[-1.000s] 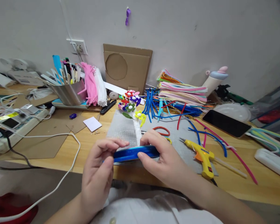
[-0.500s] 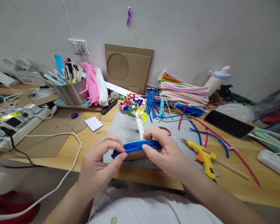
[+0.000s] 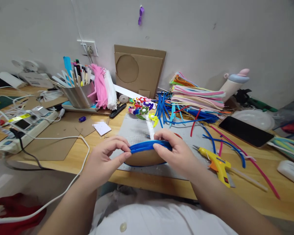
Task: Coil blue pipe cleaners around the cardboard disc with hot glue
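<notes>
A brown cardboard base [image 3: 144, 159] is held tilted over the grey cutting mat [image 3: 129, 125], its edge lined with blue pipe cleaners [image 3: 142, 147]. My left hand [image 3: 107, 158] pinches the left end of this edge between thumb and fingers. On the right part, my right hand [image 3: 175, 148] grips the same edge, thumb in front and fingers over the top. Behind the base rises a white wrapped stem [image 3: 150, 128] with colourful pipe-cleaner flowers [image 3: 143, 107]. Where the stem meets the base is hidden.
To the right lie a yellow glue gun [image 3: 217, 164], loose pipe cleaners and a phone [image 3: 245, 131]. Pipe-cleaner bundles [image 3: 198, 96] are piled behind. At left stand a metal pot of sticks [image 3: 80, 94] and a power strip [image 3: 22, 130], with a white cable [image 3: 74, 179] hanging off the table edge.
The base has tipped so that more of its brown cardboard face shows below the blue edge. Both hands keep their hold. The whole view has shifted slightly.
</notes>
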A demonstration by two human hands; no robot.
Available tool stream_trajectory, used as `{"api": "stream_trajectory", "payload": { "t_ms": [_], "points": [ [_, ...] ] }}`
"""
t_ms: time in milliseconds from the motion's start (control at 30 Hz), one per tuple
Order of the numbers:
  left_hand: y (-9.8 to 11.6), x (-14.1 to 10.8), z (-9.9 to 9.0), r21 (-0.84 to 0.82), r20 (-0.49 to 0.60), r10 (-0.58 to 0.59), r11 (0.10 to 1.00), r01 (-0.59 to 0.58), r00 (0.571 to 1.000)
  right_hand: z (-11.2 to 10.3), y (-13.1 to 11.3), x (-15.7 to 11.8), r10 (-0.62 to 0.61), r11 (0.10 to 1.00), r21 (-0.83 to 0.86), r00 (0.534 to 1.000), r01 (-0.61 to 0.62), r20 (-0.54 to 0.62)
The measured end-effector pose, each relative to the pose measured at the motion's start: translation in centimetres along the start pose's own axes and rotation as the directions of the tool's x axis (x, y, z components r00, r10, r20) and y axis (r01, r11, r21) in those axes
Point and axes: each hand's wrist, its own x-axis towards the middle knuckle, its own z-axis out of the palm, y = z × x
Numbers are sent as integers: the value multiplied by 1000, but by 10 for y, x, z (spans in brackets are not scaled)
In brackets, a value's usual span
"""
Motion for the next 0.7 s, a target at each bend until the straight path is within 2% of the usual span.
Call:
{"api": "stream_trajectory", "payload": {
  "t_ms": [200,333,433,567,700],
  "points": [
    [-8,10,2,-221,74,-140,963,153,987,-3,2,2,38,999,13,999,-38,11],
    [-15,9,8,-423,160,-261,853,305,952,-3,4,0,32,999,31,999,-32,13],
    [-18,7,15,-535,209,-290,766,357,934,-4,7,-5,16,999,50,1000,-17,13],
    [-15,2,28,-618,226,-310,687,382,923,-7,18,-16,-9,996,86,1000,9,7],
    [-9,-3,39,-612,215,-371,670,420,904,-12,28,-26,-85,992,94,996,83,13]
  ]
}}
